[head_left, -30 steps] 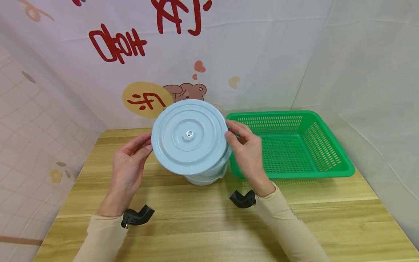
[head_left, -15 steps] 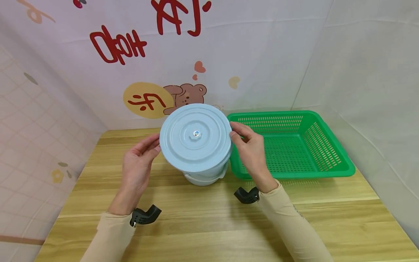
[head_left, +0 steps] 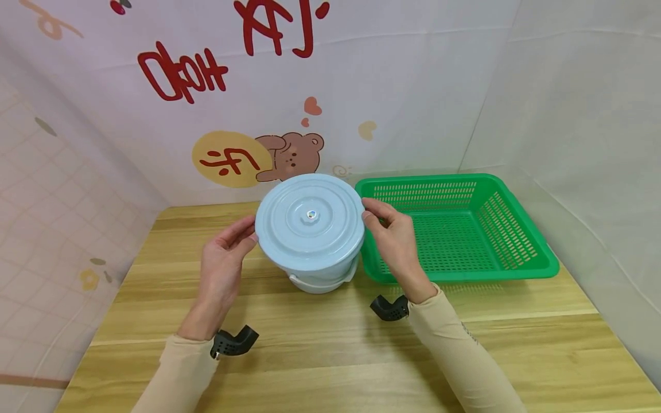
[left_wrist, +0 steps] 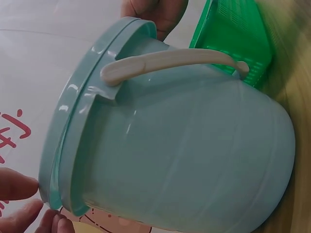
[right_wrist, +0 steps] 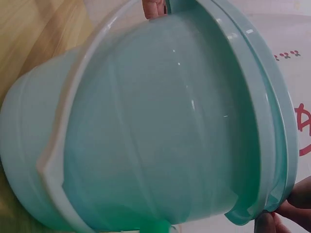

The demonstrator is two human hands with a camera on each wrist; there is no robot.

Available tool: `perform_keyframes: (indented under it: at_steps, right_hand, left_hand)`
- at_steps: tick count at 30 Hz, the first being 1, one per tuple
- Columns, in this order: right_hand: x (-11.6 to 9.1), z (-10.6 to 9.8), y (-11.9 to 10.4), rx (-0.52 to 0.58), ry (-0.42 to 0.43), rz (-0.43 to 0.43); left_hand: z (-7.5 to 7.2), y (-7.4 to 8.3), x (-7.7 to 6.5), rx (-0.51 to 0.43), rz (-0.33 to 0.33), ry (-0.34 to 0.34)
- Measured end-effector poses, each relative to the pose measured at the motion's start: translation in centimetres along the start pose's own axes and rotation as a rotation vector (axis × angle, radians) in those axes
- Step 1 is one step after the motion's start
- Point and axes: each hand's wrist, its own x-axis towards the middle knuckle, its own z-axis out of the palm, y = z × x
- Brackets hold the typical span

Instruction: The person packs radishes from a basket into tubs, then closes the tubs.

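Observation:
A light blue round lid (head_left: pixel 289 246) with a small sticker on its knob lies over the mouth of a light blue bucket (left_wrist: pixel 180 145). At the lid's left edge, my left hand (head_left: pixel 223 269) pinches the rim between thumb and fingers. My right hand (head_left: pixel 396 244) pinches the opposite edge. Both wrist views show a narrow gap between lid and bucket rim near the fingers. The bucket stands upright, its pale handle (left_wrist: pixel 170 60) hanging down at the front. What is inside the bucket is hidden.
A green plastic basket (head_left: pixel 527 275) with slotted walls stands right of the bucket, close to it. The wooden table (head_left: pixel 310 367) ends at a printed cloth wall (head_left: pixel 413 86) behind and at the sides.
The lid has come down from a tilted position above the bucket, shifting slightly right, and now lies flatter on the rim. The left hand has moved right with it; the bucket stays put.

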Motion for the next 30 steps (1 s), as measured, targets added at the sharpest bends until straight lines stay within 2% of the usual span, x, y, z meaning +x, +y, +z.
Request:
perform_keyframes:
  at_steps: [7, 30]
  right_hand:
    - [0.0, 0.0, 0.4, -0.008, -0.006, 0.018]
    - [0.0, 0.2, 1.4, 0.006, -0.038, 0.088]
  left_hand:
    - [0.0, -0.5, -0.1, 0.022, -0.041, -0.012]
    - [-0.1, -1.3, -0.2, 0.018, -0.09, -0.026]
